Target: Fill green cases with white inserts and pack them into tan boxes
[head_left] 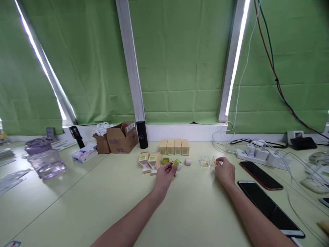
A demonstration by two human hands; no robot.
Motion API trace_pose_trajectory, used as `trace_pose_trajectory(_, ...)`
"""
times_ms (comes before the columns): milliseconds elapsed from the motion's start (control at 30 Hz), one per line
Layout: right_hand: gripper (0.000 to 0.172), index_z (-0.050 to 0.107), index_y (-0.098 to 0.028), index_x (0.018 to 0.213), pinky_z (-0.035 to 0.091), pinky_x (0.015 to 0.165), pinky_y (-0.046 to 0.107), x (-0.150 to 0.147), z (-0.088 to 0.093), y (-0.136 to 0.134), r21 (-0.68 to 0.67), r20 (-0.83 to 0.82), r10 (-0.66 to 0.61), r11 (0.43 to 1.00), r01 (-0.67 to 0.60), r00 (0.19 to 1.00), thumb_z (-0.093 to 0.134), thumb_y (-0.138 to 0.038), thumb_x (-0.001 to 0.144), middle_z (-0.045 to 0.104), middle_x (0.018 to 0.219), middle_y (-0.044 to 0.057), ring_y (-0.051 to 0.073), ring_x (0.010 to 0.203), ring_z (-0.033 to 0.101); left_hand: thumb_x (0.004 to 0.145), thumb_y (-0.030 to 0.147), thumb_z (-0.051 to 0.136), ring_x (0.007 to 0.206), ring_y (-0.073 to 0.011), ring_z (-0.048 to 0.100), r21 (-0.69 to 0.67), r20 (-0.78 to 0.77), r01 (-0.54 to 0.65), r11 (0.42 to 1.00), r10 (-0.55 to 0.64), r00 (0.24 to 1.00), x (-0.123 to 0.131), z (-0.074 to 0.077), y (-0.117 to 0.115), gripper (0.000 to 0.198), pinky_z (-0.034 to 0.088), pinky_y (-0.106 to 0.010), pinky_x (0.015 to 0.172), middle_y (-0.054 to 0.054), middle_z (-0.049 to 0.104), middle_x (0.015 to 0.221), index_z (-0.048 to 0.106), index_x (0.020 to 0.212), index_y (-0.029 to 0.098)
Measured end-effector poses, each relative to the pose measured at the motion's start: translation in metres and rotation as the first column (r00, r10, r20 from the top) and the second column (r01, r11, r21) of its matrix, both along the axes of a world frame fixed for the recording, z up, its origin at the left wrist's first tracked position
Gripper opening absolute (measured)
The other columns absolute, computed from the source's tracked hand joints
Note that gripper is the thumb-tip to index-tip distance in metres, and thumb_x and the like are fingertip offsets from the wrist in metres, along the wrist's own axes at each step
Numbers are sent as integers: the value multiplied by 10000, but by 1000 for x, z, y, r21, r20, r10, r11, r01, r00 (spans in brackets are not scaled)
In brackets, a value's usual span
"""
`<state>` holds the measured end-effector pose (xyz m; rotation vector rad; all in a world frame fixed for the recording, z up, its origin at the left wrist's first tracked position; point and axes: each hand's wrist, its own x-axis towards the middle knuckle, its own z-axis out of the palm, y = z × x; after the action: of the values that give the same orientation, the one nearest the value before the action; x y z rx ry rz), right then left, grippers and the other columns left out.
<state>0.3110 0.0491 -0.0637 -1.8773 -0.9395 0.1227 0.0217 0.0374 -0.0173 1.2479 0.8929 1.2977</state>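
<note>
My left hand (164, 174) pinches a small green-and-white item (177, 165) just above the table. Beside it lie a small green lid-like piece (165, 160) and a pale pink piece (188, 161). My right hand (225, 170) is closed on a small clear case with a yellow dot (216, 161), next to another clear case (205, 161) with a yellow dot. Behind stands a row of several small tan boxes (174, 147) with green labels. Two opened tan boxes (149, 161) lie left of my left hand.
A black cylinder (142, 134) and brown cardboard boxes (120, 138) stand at the back. A tissue pack (83, 154) and a purple jug (44, 159) are at left. Two phones (264, 202) and a white power strip (262, 154) with cables lie at right.
</note>
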Motion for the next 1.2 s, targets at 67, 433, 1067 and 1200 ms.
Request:
trace_pose_trajectory(67,180,682,-224,895,419,924,483,-3,5,-1,85,-58,-6,996,11,998,552,-305,800,660,849,144,390,1128,523,613,638,871,680,-147,568,-6,4,-5,1000,5,1000,0,-1,1,592,452,-264,678,-34,676,763,753,925,149)
trace_pose_trajectory(433,413,568,-289,1060,571,810,446,-47,38,-17,691,-572,692,696,-196,441,743,-510,759,717,1035,41,285,967,723,653,664,836,633,-129,528,38,0,-22,999,23,1000,0,-6,6,575,433,-254,654,-11,636,713,727,877,146)
trace_pose_trajectory(1067,339,700,-234,1055,494,562,266,-102,51,-48,771,-580,814,545,-329,-11,805,-436,804,761,992,70,177,750,672,709,642,821,670,-117,523,40,53,-5,999,3,999,-2,-16,11,546,428,-250,679,-18,638,781,725,897,139)
trace_pose_trajectory(1200,464,661,-242,1098,511,478,247,-105,51,-51,699,-603,791,586,-409,104,862,-476,752,739,1052,45,149,619,686,736,633,806,685,-127,533,52,40,-7,999,5,999,-2,-18,13,529,437,-257,689,-26,641,789,723,909,141)
